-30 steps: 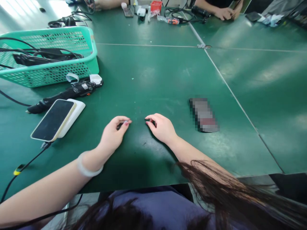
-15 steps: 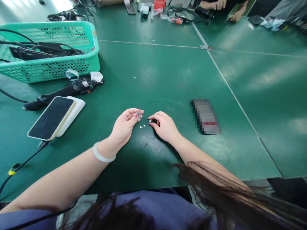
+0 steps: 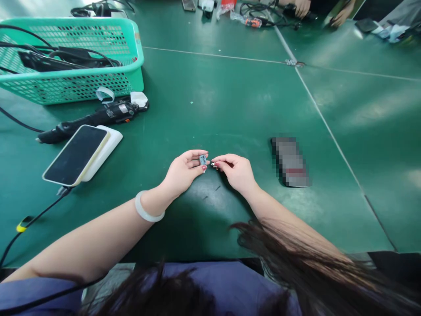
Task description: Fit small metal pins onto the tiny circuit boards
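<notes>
Your left hand [image 3: 179, 174] pinches a grey part [image 3: 203, 160], presumably keeping its face exposed; beside it, your right hand [image 3: 240, 173] pinches a small piece [image 3: 213, 165].

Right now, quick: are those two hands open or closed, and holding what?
Left hand: closed, holding a small grey part.
Right hand: closed, fingertips pinching a tiny pale piece, too small to identify.
</notes>
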A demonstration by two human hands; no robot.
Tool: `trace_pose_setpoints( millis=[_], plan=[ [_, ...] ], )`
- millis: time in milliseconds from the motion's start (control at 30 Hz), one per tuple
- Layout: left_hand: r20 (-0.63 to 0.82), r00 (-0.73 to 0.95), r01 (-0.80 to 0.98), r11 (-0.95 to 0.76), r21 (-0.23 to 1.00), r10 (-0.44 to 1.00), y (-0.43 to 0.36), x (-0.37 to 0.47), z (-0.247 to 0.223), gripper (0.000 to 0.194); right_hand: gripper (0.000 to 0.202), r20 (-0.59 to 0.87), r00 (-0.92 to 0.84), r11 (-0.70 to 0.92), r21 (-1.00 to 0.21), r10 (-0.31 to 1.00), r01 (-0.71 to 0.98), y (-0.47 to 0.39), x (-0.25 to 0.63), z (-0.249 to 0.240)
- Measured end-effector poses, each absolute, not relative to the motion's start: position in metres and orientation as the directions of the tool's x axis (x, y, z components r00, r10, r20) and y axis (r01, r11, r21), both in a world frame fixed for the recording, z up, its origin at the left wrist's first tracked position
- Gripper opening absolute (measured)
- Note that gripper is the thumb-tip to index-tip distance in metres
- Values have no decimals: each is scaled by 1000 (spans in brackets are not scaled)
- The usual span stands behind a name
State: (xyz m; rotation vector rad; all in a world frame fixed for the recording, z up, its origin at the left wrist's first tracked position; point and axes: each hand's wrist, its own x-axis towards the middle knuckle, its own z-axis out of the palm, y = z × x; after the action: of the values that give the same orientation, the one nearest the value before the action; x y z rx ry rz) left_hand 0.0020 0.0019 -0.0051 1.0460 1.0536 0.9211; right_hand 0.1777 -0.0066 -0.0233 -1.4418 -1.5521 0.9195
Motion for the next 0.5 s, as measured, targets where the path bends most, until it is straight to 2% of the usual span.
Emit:
trace_pose_setpoints(
  millis=[167, 300, 400, 500],
  plan=[
    [-215, 293, -3, 225, 974, 932, -1, 3, -6, 37, 19, 144, -51, 152, -894, 988, 421, -11, 171, -19],
    [-147, 279, 83, 129, 988, 949, -1, 2, -7, 27, 13, 93, -13, 92, -939, 996, 332, -14, 167, -20],
    [-157, 279, 65, 144, 987, 947, -2, 2, -6, 27, 11, 58, 4, 55, -956, 998, 288, -14, 166, -19],
    [-178, 293, 26, 179, 984, 939, -2, 2, -6, 30, 10, 88, 24, 76, -945, 996, 318, -15, 167, -17]
  ],
)
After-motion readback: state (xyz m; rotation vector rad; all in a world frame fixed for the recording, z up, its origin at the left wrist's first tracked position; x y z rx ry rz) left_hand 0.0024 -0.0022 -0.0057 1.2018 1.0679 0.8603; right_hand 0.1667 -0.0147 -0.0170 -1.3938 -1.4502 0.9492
